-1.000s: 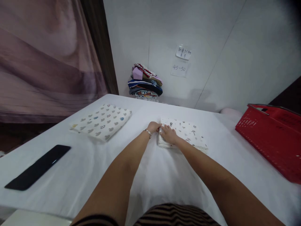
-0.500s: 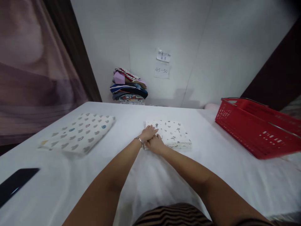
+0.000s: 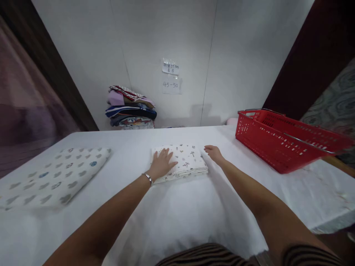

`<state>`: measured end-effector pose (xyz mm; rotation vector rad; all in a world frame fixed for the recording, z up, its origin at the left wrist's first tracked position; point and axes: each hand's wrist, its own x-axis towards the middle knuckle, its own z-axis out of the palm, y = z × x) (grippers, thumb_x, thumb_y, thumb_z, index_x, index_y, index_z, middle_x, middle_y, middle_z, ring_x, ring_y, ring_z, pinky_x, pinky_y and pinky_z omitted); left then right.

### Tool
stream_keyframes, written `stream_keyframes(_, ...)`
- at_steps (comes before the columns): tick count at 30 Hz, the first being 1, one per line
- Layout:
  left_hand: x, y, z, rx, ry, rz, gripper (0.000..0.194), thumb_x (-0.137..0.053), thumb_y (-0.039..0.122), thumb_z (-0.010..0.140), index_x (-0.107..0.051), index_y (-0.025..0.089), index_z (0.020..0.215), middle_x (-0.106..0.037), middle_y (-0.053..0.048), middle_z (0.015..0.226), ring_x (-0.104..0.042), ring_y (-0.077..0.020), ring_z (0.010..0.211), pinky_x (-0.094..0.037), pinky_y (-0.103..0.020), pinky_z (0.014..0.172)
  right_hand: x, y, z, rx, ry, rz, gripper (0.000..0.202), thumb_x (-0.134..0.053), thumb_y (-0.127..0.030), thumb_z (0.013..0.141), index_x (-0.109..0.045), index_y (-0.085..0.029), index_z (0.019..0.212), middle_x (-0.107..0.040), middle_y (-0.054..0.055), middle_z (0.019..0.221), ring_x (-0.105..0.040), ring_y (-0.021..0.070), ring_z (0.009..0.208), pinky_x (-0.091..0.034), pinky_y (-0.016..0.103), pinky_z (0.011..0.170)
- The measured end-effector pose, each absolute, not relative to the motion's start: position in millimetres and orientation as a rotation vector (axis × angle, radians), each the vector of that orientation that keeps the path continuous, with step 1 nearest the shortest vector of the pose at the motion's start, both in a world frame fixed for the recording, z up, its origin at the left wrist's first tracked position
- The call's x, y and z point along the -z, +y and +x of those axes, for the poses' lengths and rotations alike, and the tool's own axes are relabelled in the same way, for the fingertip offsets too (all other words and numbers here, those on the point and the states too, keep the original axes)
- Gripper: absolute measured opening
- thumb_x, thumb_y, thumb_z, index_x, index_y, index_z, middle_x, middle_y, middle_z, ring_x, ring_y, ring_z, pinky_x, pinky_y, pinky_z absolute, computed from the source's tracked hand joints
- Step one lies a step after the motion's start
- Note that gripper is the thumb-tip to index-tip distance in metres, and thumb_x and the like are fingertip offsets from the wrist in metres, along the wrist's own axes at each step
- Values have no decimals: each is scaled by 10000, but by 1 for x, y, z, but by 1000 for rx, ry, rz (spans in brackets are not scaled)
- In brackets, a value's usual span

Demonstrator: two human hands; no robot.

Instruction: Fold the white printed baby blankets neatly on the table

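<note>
The left hand (image 3: 162,163) rests flat, fingers spread, on the left end of one folded printed cloth (image 3: 190,159), so it is the nearer one. This cloth lies on the table (image 3: 133,144) between both hands, longer side from left to right. The right hand (image 3: 214,152) is just beside the right end, loosely bent, holding nothing visible. I count also one second cloth (image 3: 59,173), one red basket (image 3: 263,146), one fabric pile (image 3: 131,111)

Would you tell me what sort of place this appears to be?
Perhaps an indoor textile workroom: a folded white printed cloth lies on the table, folded fabrics are stacked near the wall, and a handwritten "45-50" sign hangs there.
</note>
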<state>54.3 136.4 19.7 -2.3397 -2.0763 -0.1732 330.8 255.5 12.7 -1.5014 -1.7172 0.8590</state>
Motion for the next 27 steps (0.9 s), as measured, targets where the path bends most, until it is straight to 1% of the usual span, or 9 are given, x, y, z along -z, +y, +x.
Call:
stream_keyframes(3, -23, 136, 95, 178, -1811, -2581, 681, -272, 625, 893, -332, 209, 1429, -194, -103, 1540, -133, -277, 1423, -98, -528, 1137, 2, 282, 326, -893, -1716, -1497, 411, -467, -112, 797, -622, -130, 1178, -685, 93, 1083, -647, 172, 944, -513, 317, 842)
stream_keyframes(7, -15, 141, 133, 151, -1604, -2786, 739, -251, 684, 866, -269, 236, 1453, -168, -103, 1546, -124, -275, 1425, -103, -534, 1136, 21, 308, 306, -906, -1769, -1431, 444, -526, -100, 768, -616, -154, 1199, -672, 73, 1119, -632, 168, 992, -479, 306, 912)
stream_keyframes(11, -6, 146, 141, 95, -1502, -2883, 771, -246, 715, 845, -228, 255, 1463, -158, -97, 1549, -116, -270, 1427, -85, -527, 1140, 31, 330, 296, -941, -1880, -1304, 394, -556, -156, 774, -654, -217, 1151, -691, 18, 1083, -632, 178, 998, -470, 302, 922)
stream_keyframes(14, -1, 146, 139, 57, -1481, -2924, 780, -247, 713, 845, -195, 251, 1471, -158, -99, 1549, -121, -274, 1426, -93, -533, 1137, 36, 344, 294, -964, -1960, -1226, 387, -542, -161, 777, -662, -253, 1134, -701, -24, 1060, -626, 175, 1017, -462, 305, 935)
stream_keyframes(17, 1, 144, 137, 69, -1476, -2935, 774, -258, 710, 847, -179, 263, 1474, -155, -96, 1551, -124, -282, 1424, -94, -535, 1135, 39, 356, 293, -966, -2007, -1205, 405, -539, -163, 777, -653, -247, 1157, -689, -13, 1101, -606, 186, 1067, -432, 318, 973)
stream_keyframes(20, 3, 144, 137, 96, -1462, -2939, 764, -273, 707, 846, -173, 283, 1473, -162, -88, 1550, -132, -283, 1423, -92, -532, 1137, 42, 365, 290, -967, -2040, -1190, 379, -527, -182, 791, -664, -234, 1141, -670, 9, 1149, -587, 189, 1104, -413, 308, 987)
stream_keyframes(23, 4, 145, 137, 122, -1464, -2937, 774, -297, 715, 834, -181, 291, 1470, -163, -85, 1550, -140, -284, 1421, -96, -531, 1139, 43, 371, 287, -980, -2073, -1158, 325, -512, -184, 792, -699, -232, 1053, -693, 4, 1091, -618, 176, 1035, -445, 286, 932)
stream_keyframes(27, 5, 144, 137, 114, -1461, -2956, 797, -308, 729, 819, -189, 283, 1469, -153, -93, 1551, -129, -285, 1423, -100, -536, 1138, 44, 378, 286, -950, -2077, -1149, 311, -494, -122, 738, -719, -210, 934, -719, -1, 961, -639, 160, 893, -473, 256, 832)
